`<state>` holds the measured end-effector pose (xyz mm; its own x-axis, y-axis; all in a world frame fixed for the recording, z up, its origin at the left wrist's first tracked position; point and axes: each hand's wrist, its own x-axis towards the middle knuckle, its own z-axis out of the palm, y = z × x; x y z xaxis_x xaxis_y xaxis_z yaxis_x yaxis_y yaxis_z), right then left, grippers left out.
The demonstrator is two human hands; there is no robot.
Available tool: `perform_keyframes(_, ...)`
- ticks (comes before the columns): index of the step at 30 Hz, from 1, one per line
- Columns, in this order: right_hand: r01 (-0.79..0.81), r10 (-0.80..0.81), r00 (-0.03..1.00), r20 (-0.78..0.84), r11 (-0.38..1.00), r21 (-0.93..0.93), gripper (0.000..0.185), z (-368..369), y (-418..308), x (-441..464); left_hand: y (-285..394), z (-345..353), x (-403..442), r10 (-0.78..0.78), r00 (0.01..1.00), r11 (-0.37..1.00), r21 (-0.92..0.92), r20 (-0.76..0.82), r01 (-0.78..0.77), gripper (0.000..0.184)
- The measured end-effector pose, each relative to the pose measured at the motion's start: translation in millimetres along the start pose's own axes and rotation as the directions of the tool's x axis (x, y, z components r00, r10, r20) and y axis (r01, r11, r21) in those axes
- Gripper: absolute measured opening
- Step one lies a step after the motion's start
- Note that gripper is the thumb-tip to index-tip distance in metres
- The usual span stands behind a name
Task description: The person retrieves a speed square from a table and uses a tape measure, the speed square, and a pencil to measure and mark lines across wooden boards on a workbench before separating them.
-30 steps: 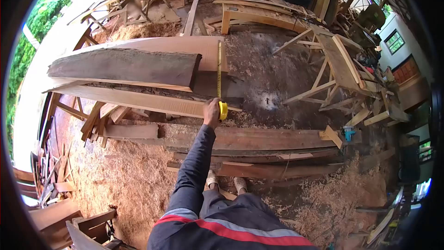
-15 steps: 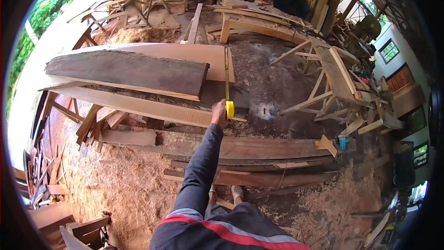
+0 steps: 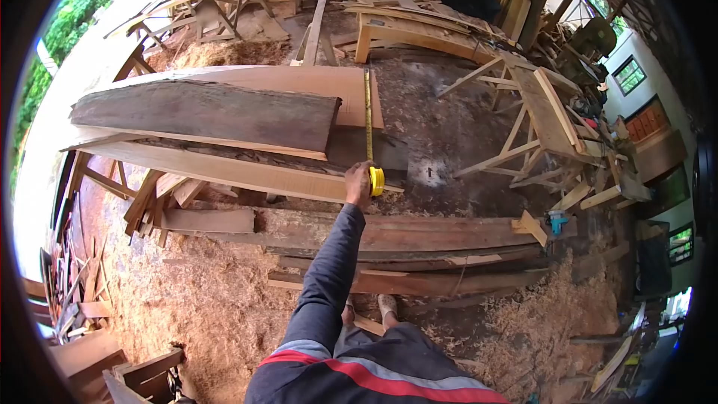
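My left hand [image 3: 358, 182] is stretched out in front of me, its fingers wrapped round a yellow tape measure [image 3: 378, 181]. The tape's yellow blade [image 3: 368, 112] is pulled out and runs away from the case, across the right ends of the stacked boards. Its far end lies at the far edge of a smooth pale-brown board [image 3: 359, 97]. On top of that board is a dark rough-edged slab [image 3: 206, 116]. Nearer to me, a light plank [image 3: 217, 170] lies with its right end beside my hand. My right hand is out of the picture.
Long thick boards [image 3: 419, 233] lie on the ground before my feet, with a teal power tool [image 3: 557, 221] at their right end. Wooden trestles [image 3: 531, 112] stand to the right. Sawdust [image 3: 202, 292] covers the ground on the left.
The view has shifted slightly. My left hand still holds the tape measure at the boards' right end, its case turned a little; the blade stays extended over them.
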<state>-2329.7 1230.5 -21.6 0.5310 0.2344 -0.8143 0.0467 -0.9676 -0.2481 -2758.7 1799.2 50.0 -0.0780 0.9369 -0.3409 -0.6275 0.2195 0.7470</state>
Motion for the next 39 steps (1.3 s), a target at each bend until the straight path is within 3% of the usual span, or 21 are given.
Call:
perform_keyframes(3,0.000,0.000,1.000,0.002,1.000,0.009,0.033,1,5,2,2,-9,3,-0.043,0.998,0.999,0.026,0.049,0.042,0.023)
perform_keyframes(7,-0.008,0.008,1.000,-0.003,0.999,0.050,0.036,11,26,-1,-5,-25,19,0.025,0.997,0.991,0.130,0.075,-0.035,0.022)
perform_keyframes(9,-0.014,0.015,1.000,-0.010,0.998,0.067,0.037,16,47,-3,-1,-25,13,0.017,0.994,0.999,0.031,0.108,-0.020,0.021)
perform_keyframes(13,-0.050,0.053,0.998,-0.026,0.994,0.094,0.039,30,117,-15,-10,-45,23,0.099,0.981,0.983,0.136,0.167,-0.122,0.025)
perform_keyframes(14,-0.066,0.069,0.997,-0.026,0.992,0.103,0.040,37,137,-16,-1,-38,12,0.033,0.993,0.995,0.091,0.111,-0.043,0.025)
perform_keyframes(15,-0.078,0.082,0.996,-0.031,0.991,0.112,0.040,41,163,-16,4,-36,16,0.184,0.977,0.950,0.234,0.110,-0.206,0.023)
perform_keyframes(17,-0.111,0.116,0.993,-0.032,0.984,0.142,0.041,53,201,-13,42,-15,-3,0.054,0.997,0.960,0.272,0.062,-0.069,0.017)
perform_keyframes(19,-0.135,0.144,0.989,-0.028,0.971,0.197,0.043,63,233,3,44,-22,27,0.186,0.973,0.925,0.311,0.139,-0.221,0.014)
perform_keyframes(20,-0.141,0.151,0.988,-0.022,0.959,0.244,0.043,68,253,20,59,7,4,0.372,0.890,0.819,0.358,0.265,-0.449,0.017)
perform_keyframes(22,-0.133,0.137,0.990,0.016,0.911,0.391,0.044,84,306,68,59,40,-14,0.365,0.783,0.665,0.447,0.503,-0.598,0.020)
perform_keyframes(23,-0.154,0.120,0.988,0.096,0.802,0.578,0.045,89,314,81,49,60,-29,0.328,0.711,0.544,0.491,0.622,-0.680,0.021)
perform_keyframes(25,-0.085,0.106,0.994,-0.027,0.904,0.418,0.033,82,303,61,4,100,-71,-0.059,0.821,0.792,0.527,0.568,-0.308,0.021)
perform_keyframes(27,-0.047,0.084,0.990,-0.113,0.953,0.299,0.027,92,309,56,-94,93,-86,-0.245,0.723,0.816,0.540,0.645,-0.205,0.021)
perform_keyframes(28,-0.031,0.070,0.988,-0.137,0.963,0.269,0.026,111,352,92,-130,111,-123,-0.327,0.640,0.622,0.668,0.695,-0.408,0.020)
perform_keyframes(30,-0.089,0.108,0.986,-0.126,0.985,0.151,0.031,103,374,95,-266,85,-148,-0.563,0.599,0.524,0.806,0.570,-0.275,0.027)
perform_keyframes(31,-0.148,0.153,0.982,-0.107,0.987,0.056,0.037,79,368,82,-314,85,-195,-0.571,0.386,0.821,0.521,0.725,0.235,0.025)
perform_keyframes(33,-0.213,0.211,0.973,-0.090,0.977,-0.014,0.050,46,383,74,-410,94,-265,-0.835,0.383,0.397,0.914,0.395,-0.076,0.027)
perform_keyframes(34,-0.247,0.257,0.961,-0.101,0.963,0.103,0.054,36,403,80,-443,112,-317,-0.827,0.400,0.430,0.903,0.394,-0.002,0.021)
perform_keyframes(36,-0.248,0.351,0.935,-0.056,0.757,0.604,0.063,31,460,100,-496,145,-391,-0.860,0.337,0.408,0.913,0.384,0.001,0.015)
perform_keyframes(38,-0.193,0.397,0.915,0.072,0.274,0.942,0.072,31,511,117,-526,194,-438,-0.904,0.239,0.352,0.934,0.356,-0.059,0.016)
perform_keyframes(39,-0.140,0.312,0.936,0.163,-0.095,0.986,0.076,35,539,130,-520,251,-472,-0.928,0.210,0.273,0.945,0.307,-0.179,0.019)
